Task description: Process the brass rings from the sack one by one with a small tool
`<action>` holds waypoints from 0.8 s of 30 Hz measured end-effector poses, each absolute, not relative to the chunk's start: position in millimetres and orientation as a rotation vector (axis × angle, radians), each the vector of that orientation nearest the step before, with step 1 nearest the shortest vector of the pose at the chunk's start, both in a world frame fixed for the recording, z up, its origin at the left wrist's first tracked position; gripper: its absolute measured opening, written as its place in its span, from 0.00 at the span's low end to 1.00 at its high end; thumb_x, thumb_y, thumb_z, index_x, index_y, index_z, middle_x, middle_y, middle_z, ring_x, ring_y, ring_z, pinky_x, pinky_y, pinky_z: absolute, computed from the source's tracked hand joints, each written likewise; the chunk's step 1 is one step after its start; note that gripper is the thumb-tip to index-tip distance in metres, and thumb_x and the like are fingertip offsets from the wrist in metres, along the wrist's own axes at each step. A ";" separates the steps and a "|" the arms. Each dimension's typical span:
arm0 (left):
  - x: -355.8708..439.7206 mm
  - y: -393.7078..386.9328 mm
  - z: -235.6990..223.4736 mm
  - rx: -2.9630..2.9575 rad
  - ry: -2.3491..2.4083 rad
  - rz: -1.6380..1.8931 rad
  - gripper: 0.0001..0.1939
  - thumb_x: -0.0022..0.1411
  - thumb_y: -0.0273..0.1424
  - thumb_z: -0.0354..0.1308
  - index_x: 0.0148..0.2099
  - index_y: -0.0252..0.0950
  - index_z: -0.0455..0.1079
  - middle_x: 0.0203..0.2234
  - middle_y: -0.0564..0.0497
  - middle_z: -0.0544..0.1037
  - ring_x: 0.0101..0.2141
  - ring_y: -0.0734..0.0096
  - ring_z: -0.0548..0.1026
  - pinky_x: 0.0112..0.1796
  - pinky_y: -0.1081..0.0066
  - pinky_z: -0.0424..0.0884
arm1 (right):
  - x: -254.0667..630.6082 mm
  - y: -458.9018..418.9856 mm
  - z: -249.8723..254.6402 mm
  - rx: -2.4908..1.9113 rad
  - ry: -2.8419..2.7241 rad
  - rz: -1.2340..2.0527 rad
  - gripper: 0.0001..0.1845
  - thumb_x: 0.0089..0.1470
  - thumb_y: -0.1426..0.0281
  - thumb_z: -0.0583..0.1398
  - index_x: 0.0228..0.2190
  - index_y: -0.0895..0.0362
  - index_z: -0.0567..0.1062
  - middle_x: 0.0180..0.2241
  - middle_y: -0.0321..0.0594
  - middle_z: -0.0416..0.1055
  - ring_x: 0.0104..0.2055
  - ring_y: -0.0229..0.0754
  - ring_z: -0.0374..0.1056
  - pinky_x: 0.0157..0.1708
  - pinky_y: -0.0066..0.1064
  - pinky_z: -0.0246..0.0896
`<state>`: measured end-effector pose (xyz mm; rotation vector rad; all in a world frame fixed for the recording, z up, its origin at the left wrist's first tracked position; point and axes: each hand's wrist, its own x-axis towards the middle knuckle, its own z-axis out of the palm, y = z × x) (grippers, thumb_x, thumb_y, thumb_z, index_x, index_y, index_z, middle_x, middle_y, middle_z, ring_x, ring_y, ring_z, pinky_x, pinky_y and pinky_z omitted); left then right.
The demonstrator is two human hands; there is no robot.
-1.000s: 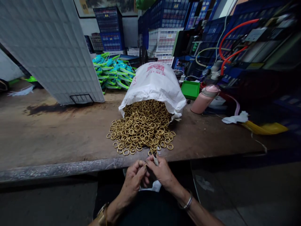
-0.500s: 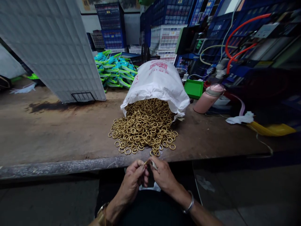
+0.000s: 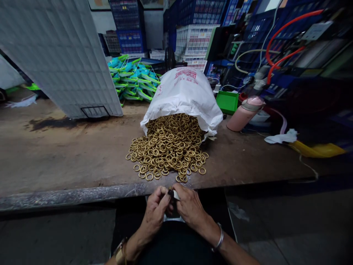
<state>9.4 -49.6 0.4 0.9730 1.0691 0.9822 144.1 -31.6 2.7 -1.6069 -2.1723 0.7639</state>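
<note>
Both hands have drawn closer since before: left hand (image 3: 156, 211) and right hand (image 3: 189, 208) pinch a small pale flat piece (image 3: 174, 194) below round brass rings (image 3: 168, 147) on the worn wooden surface (image 3: 68, 154).

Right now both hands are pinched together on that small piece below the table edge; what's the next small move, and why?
Probably finish seating the small piece before reaching for anything. The left hand and right hand both pinch it at their fingertips, so neither is free. The brass rings spilling from the white sack lie just beyond the table edge.
</note>
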 end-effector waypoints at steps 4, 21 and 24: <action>6.2 -49.9 0.9 1.088 1.093 0.993 0.13 0.58 0.39 0.50 0.28 0.35 0.61 0.20 0.55 0.65 0.23 0.76 0.65 0.27 0.75 0.63 | 144.2 -32.5 3.0 -1.560 -2.221 0.823 0.09 0.45 0.79 0.50 0.29 0.56 0.65 0.26 0.36 0.70 0.27 0.36 0.64 0.26 0.24 0.46; 23.5 -39.2 1.7 0.552 0.776 0.863 0.13 0.52 0.39 0.57 0.28 0.33 0.64 0.23 0.50 0.73 0.18 0.76 0.68 0.19 0.76 0.63 | 228.6 13.2 -2.2 -2.176 -1.876 0.124 0.08 0.55 0.66 0.51 0.36 0.56 0.64 0.35 0.42 0.68 0.31 0.40 0.66 0.26 0.28 0.48; 23.5 -36.7 2.4 0.390 0.689 0.863 0.11 0.49 0.36 0.59 0.33 0.35 0.65 0.22 0.52 0.71 0.18 0.77 0.67 0.16 0.77 0.63 | 230.5 16.0 -7.4 -2.241 -1.910 0.128 0.07 0.55 0.65 0.51 0.35 0.54 0.64 0.35 0.40 0.67 0.29 0.40 0.67 0.24 0.28 0.47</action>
